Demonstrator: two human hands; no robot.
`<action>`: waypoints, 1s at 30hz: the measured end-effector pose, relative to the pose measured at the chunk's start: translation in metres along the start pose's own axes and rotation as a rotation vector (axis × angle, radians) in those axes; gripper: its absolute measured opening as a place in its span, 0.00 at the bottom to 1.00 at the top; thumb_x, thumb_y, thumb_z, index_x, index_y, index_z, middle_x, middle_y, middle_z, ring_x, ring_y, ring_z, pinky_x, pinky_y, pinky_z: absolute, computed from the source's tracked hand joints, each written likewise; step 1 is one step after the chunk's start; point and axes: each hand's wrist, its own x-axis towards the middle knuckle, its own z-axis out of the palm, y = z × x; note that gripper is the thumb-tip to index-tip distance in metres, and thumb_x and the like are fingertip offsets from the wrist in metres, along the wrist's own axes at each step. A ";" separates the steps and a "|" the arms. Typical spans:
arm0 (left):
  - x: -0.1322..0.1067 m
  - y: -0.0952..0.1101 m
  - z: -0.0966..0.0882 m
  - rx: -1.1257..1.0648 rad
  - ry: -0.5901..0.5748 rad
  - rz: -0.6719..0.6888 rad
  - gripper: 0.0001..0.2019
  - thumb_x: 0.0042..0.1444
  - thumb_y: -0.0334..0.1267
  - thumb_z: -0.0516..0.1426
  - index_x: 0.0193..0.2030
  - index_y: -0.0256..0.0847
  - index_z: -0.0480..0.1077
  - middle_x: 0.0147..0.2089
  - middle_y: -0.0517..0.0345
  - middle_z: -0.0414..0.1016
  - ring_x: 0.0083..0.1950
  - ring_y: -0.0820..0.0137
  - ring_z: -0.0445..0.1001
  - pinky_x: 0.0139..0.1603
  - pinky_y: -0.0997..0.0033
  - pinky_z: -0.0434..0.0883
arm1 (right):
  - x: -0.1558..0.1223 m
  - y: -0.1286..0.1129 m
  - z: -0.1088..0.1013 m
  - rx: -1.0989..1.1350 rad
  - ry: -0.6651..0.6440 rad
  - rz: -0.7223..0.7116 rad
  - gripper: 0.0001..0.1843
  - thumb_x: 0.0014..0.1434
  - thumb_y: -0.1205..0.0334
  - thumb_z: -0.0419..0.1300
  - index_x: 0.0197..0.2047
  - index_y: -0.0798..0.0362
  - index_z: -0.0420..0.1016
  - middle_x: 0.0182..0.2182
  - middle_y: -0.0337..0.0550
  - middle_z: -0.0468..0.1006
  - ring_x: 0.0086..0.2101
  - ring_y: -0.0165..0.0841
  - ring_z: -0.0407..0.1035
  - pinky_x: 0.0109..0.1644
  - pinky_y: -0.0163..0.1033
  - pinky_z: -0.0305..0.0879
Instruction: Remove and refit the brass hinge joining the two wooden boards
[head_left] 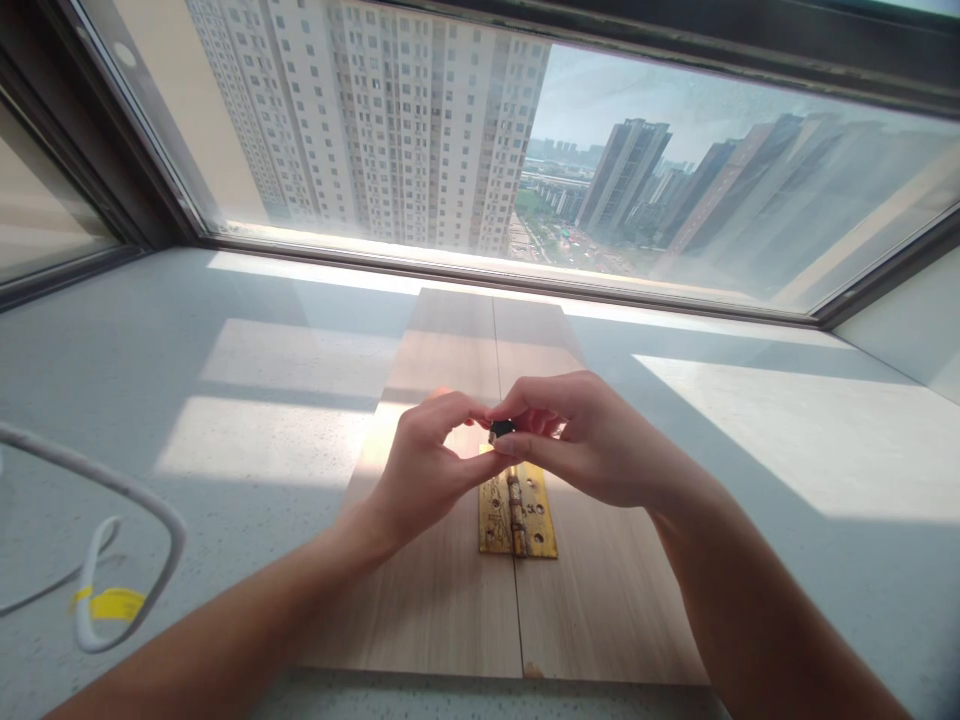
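With both hands I am pinching a small dark object (502, 428) in front of me, just over the far end of a brass-coloured hinge (517, 512). My left hand (427, 445) is reaching in from the left, thumb and forefinger closing on the object; my right hand (600, 440) is meeting it from the other side, gripping with thumb and forefinger too, its other fingers curling inward. My fingertips are covering much of the object, so its full shape is hidden, though a shiny bit is showing at its left edge. Whether it is touching the hinge I cannot tell.

The hinge is lying open and flat, worn and stained, its knuckle running along the seam between a left wooden board (420, 600) and a right wooden board (615, 590). My hands are blocking part of its far end, while its near screw holes are showing. My forearms are crossing the boards' outer edges.

The boards are resting on a pale speckled sill (247, 430), where sunlight is falling in bright patches. On the left, well apart from the boards, a white cable (166, 510) is looping, with a yellow tag (112, 604) beside it. Beyond the boards a dark window frame (480, 275) is spanning the view; through the glass, a pale high-rise (420, 120) is filling the left and darker towers (625, 178) are standing farther off.
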 end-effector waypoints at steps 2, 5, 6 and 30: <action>-0.001 0.001 0.001 0.000 0.001 0.004 0.04 0.51 0.35 0.64 0.34 0.41 0.74 0.32 0.61 0.78 0.35 0.71 0.70 0.40 0.67 0.67 | 0.001 -0.001 0.001 -0.030 0.004 0.001 0.03 0.56 0.66 0.60 0.35 0.54 0.75 0.24 0.36 0.74 0.26 0.27 0.67 0.30 0.34 0.62; -0.001 0.001 0.001 -0.016 -0.031 0.017 0.04 0.52 0.34 0.63 0.36 0.40 0.75 0.33 0.60 0.78 0.35 0.71 0.71 0.38 0.68 0.66 | 0.001 -0.001 0.003 -0.103 0.041 0.007 0.02 0.55 0.65 0.61 0.32 0.54 0.74 0.23 0.36 0.72 0.25 0.27 0.65 0.29 0.35 0.60; -0.001 0.001 0.000 -0.014 -0.045 0.020 0.04 0.53 0.34 0.62 0.37 0.40 0.75 0.32 0.59 0.78 0.35 0.70 0.71 0.37 0.67 0.66 | 0.002 -0.002 0.003 -0.116 0.052 0.015 0.03 0.55 0.64 0.61 0.32 0.54 0.73 0.23 0.36 0.72 0.25 0.27 0.64 0.29 0.35 0.59; 0.001 0.003 0.000 -0.004 0.014 -0.019 0.05 0.51 0.37 0.64 0.34 0.40 0.75 0.32 0.60 0.78 0.35 0.70 0.71 0.36 0.69 0.67 | 0.000 -0.001 -0.001 -0.083 0.019 0.048 0.05 0.56 0.61 0.61 0.34 0.53 0.73 0.24 0.36 0.73 0.25 0.27 0.66 0.29 0.34 0.60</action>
